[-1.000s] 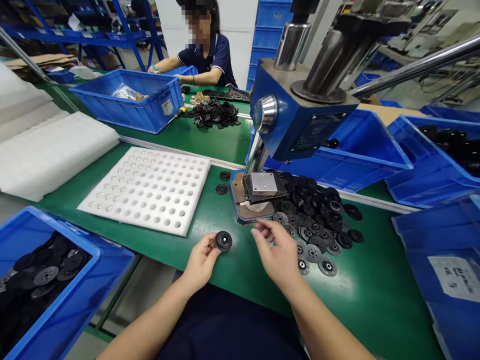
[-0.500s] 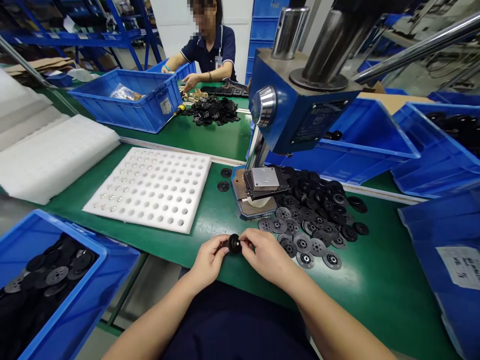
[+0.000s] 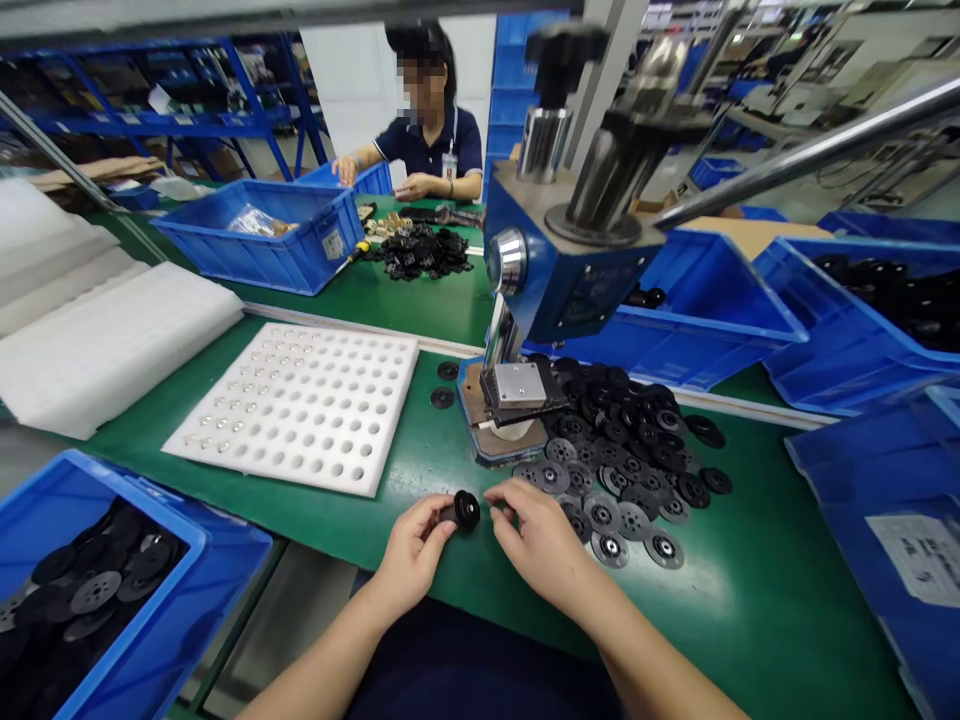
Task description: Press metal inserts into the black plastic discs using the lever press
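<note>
My left hand (image 3: 412,552) pinches a black wheel (image 3: 466,511) by one side, holding it over the near part of the green surface (image 3: 720,620), in front of the press (image 3: 570,245). My right hand (image 3: 536,530) is just beside it, apart, its fingers loosely curled; I cannot tell whether something tiny sits between their tips. The wheel looks light and stiff, likely hard plastic, perhaps a little slick; I judge the outer rim the best hold, leaving the pale centre free. My left fingers cover its far side, many discs (image 3: 630,440) hide one another, and the press's lever (image 3: 810,155) is cut off at right.
</note>
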`<state>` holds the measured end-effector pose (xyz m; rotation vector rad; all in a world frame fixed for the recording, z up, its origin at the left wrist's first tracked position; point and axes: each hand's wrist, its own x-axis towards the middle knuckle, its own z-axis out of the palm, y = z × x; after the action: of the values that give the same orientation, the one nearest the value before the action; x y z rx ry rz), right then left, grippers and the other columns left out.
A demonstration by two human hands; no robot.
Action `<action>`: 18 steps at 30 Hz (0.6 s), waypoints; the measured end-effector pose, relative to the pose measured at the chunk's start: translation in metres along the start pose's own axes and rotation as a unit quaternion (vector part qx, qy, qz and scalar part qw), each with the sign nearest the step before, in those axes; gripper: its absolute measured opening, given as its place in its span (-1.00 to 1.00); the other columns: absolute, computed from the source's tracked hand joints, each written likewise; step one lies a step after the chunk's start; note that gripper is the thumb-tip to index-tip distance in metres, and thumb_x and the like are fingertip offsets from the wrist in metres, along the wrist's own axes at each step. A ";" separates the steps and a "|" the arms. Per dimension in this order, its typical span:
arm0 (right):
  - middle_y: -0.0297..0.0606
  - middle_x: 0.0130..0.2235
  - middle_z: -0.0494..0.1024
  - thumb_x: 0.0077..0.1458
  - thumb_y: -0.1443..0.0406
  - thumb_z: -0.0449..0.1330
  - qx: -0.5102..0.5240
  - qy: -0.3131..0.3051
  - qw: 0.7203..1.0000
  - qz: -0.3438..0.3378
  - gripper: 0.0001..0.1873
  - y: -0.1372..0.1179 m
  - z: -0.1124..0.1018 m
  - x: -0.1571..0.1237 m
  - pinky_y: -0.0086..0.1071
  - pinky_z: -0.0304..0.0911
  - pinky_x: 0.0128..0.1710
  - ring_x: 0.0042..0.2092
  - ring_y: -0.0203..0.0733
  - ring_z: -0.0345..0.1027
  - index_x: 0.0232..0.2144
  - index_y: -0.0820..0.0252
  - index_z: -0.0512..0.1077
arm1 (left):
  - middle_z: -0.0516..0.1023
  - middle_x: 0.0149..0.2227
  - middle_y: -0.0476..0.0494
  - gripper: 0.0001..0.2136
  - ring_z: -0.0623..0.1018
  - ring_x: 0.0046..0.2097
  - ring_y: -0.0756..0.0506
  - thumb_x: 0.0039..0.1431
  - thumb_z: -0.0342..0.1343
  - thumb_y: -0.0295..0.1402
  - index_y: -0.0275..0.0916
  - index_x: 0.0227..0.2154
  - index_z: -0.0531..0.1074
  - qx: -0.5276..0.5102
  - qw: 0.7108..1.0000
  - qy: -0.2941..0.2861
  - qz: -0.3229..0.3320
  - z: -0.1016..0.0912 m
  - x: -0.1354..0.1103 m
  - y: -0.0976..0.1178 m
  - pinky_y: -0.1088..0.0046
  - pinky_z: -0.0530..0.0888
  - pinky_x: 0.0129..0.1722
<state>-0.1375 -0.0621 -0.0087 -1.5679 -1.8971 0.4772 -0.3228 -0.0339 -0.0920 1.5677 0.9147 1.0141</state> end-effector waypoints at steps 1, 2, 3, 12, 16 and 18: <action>-0.25 -0.33 0.53 0.15 0.41 0.01 0.004 0.002 1.000 0.000 -0.78 0.002 0.001 -0.001 -0.33 0.32 -0.26 -0.35 -0.22 0.39 -0.32 0.13 0.46 | 0.59 -0.12 -0.25 -0.75 0.57 -0.10 -0.16 0.31 0.04 -0.24 -0.25 -0.10 0.50 0.003 1.000 -0.002 0.013 0.001 0.000 -0.001 0.29 0.50 -0.06; -0.25 -0.33 0.53 0.16 0.39 0.03 0.007 0.003 1.000 0.000 -0.80 0.004 0.003 -0.003 -0.33 0.31 -0.28 -0.36 -0.22 0.38 -0.32 0.13 0.46 | 0.59 -0.10 -0.26 -0.75 0.56 -0.08 -0.17 0.32 0.03 -0.25 -0.24 -0.08 0.50 0.009 1.000 -0.004 0.025 0.002 -0.001 -0.003 0.29 0.50 -0.05; -0.25 -0.33 0.53 0.16 0.37 0.03 0.009 0.002 1.000 0.002 -0.80 0.007 0.005 -0.005 -0.34 0.31 -0.30 -0.36 -0.21 0.38 -0.31 0.13 0.46 | 0.59 -0.09 -0.26 -0.75 0.56 -0.06 -0.17 0.33 0.02 -0.26 -0.24 -0.07 0.49 0.018 0.999 -0.007 0.035 0.002 -0.001 -0.005 0.29 0.50 -0.04; -0.25 -0.39 0.49 0.12 0.37 0.02 0.000 -0.062 0.996 0.062 -0.78 0.065 0.039 -0.032 -0.38 0.27 -0.35 -0.40 -0.23 0.37 -0.33 0.18 0.48 | 0.51 -0.40 -0.11 -0.89 0.49 -0.37 -0.06 0.27 0.08 -0.43 -0.23 -0.22 0.50 0.236 0.936 0.068 0.253 -0.012 0.016 0.005 0.44 0.43 -0.35; -0.25 -0.43 0.47 0.13 0.31 0.02 -0.003 -0.030 0.998 0.049 -0.76 0.075 0.049 -0.037 -0.36 0.29 -0.36 -0.42 -0.21 0.36 -0.36 0.18 0.49 | 0.50 -0.47 -0.08 -0.86 0.50 -0.42 -0.09 0.20 0.05 -0.49 -0.21 -0.33 0.52 0.298 0.923 0.018 0.242 -0.012 0.025 0.016 0.44 0.43 -0.41; -0.22 -0.41 0.50 0.16 0.26 0.01 0.020 -0.024 0.998 0.063 -0.74 0.065 0.046 -0.038 -0.36 0.29 -0.37 -0.41 -0.21 0.38 -0.36 0.18 0.49 | 0.54 -0.43 -0.09 -0.86 0.54 -0.39 -0.09 0.20 0.07 -0.46 -0.21 -0.29 0.53 0.254 0.948 -0.003 0.193 -0.011 0.024 0.022 0.43 0.46 -0.37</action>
<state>-0.1163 -0.0785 -0.0926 -1.6687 -1.8205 0.6100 -0.3230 -0.0126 -0.0653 2.2484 0.9319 1.0924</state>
